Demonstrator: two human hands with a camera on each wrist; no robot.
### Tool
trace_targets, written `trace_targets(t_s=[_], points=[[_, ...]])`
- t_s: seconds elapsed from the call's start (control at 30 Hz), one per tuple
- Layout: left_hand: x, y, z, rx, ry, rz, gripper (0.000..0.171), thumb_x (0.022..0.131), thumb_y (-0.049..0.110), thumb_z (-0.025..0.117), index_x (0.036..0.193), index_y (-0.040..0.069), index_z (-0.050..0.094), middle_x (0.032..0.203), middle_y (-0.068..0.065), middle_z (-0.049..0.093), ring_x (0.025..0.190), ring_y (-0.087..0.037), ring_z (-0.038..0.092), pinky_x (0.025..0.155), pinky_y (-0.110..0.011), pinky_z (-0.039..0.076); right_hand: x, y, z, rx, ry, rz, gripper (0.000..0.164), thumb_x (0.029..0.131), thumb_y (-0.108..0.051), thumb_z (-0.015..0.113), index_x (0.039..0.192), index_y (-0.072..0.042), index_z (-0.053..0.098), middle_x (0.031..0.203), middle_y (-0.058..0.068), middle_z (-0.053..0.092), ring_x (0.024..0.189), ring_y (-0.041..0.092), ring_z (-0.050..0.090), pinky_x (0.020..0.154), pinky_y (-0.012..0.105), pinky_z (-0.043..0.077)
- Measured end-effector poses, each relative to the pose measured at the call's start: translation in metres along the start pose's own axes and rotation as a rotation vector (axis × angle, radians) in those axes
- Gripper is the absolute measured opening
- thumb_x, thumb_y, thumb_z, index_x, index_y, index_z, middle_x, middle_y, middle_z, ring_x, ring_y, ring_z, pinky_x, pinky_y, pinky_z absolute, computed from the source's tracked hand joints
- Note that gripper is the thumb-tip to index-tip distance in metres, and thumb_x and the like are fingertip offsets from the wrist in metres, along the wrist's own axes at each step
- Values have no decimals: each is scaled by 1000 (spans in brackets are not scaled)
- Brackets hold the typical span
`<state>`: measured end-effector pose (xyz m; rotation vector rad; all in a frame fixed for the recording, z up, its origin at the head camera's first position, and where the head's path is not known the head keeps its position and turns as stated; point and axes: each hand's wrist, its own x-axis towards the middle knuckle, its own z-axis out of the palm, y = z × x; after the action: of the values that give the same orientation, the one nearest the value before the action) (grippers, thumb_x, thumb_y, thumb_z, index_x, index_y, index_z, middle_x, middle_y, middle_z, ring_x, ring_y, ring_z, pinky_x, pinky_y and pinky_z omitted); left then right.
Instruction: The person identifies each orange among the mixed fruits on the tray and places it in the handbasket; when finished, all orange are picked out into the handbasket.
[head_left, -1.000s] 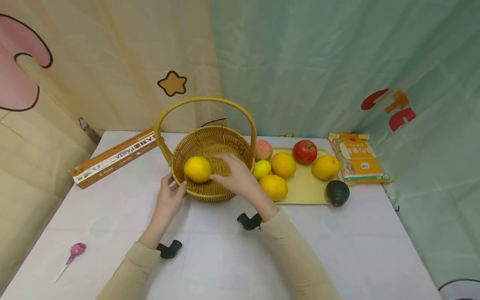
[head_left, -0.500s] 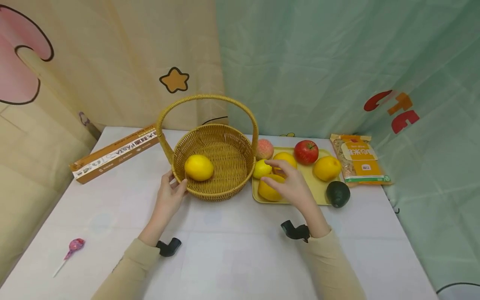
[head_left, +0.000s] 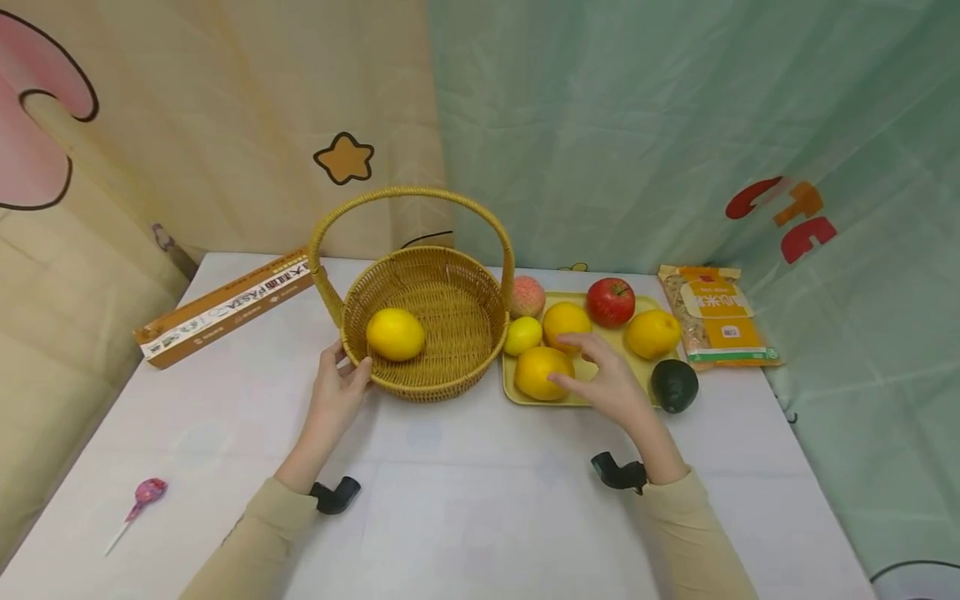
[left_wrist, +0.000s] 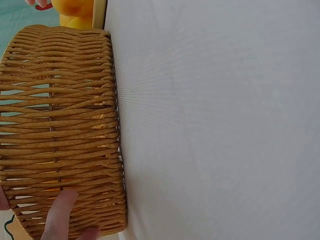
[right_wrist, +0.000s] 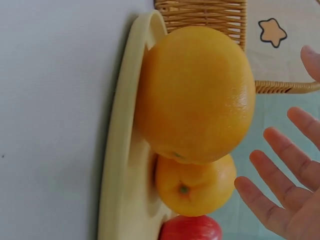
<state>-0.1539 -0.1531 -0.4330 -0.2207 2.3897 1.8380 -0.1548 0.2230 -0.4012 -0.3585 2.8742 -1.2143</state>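
Note:
My left hand [head_left: 335, 402] grips the near-left rim of a round wicker basket [head_left: 465, 367], thumb over the edge and fingers against the outer weave [left_wrist: 60, 125]. One yellow, lemon-like fruit [head_left: 395, 334] lies inside the basket, at its left. Over the right-hand tray [head_left: 618, 367] hovers my right hand [head_left: 618, 387], fingers spread and holding nothing. Nearest to it is a large orange [right_wrist: 195, 95] at the tray's front-left corner, apart from the fingertips [right_wrist: 257, 157]. Behind that sit a second orange [head_left: 566, 323] and a small lemon [head_left: 522, 336].
Also on or by the tray are a peach [head_left: 528, 297], a red apple-like fruit [head_left: 611, 302], another yellow-orange fruit [head_left: 652, 334] and a dark green avocado [head_left: 674, 386]. A grain bag [head_left: 718, 321] lies right, a pasta box [head_left: 228, 308] left, a lollipop [head_left: 150, 492] front left.
My right hand has left the basket, where it was beside the yellow fruit, and moved right to the tray. The left hand keeps its grip on the rim.

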Motion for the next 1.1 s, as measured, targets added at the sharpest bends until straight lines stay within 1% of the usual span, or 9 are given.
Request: trace_targets(t_s=[0.1,0.27,0.4,0.6,0.87,1.1], points=[[0,0,-1,-5,4,-1,67,105,17,45,155,0,4,159,-26,16,138,-40,42,105,-42,50,-1,3,2,-10,-17,-1,59,84,-28,79,134,-7,56,136,13,57,126,33,52,107,54,47],[-1,-1,-1,-14,3,0,66,105,17,45,155,0,6,158,-26,17,138,-40,42,104,-42,50,-2,5,5,-8,-59,24,62,84,-30,80,136,-7,55,140,12,52,128,33,49,108,54,45],[-1,-2,-1,3,11,10,66,105,17,45,155,0,6,159,-25,15,139,-40,40,104,-43,50,1,4,10,-49,-85,36,66,83,-35,79,138,-8,54,142,14,51,129,35,47,110,56,43],[0,-2,-1,4,19,13,65,105,18,44,154,-1,6,160,-25,14,140,-41,39,105,-44,50,6,2,17,-103,-102,43,70,81,-35,81,138,-6,54,142,17,50,132,38,44,115,58,37],[2,-3,0,-9,20,11,64,105,16,42,154,-2,6,159,-26,14,140,-41,38,105,-44,50,9,4,28,-151,-135,104,82,78,-34,84,145,-8,45,142,18,46,130,38,43,113,60,39],[4,0,0,-11,-1,-13,62,106,17,39,154,-2,4,159,-27,13,139,-40,38,107,-45,49,9,5,30,-145,-143,133,82,76,-33,85,144,-9,45,142,18,45,128,37,44,111,59,41]])
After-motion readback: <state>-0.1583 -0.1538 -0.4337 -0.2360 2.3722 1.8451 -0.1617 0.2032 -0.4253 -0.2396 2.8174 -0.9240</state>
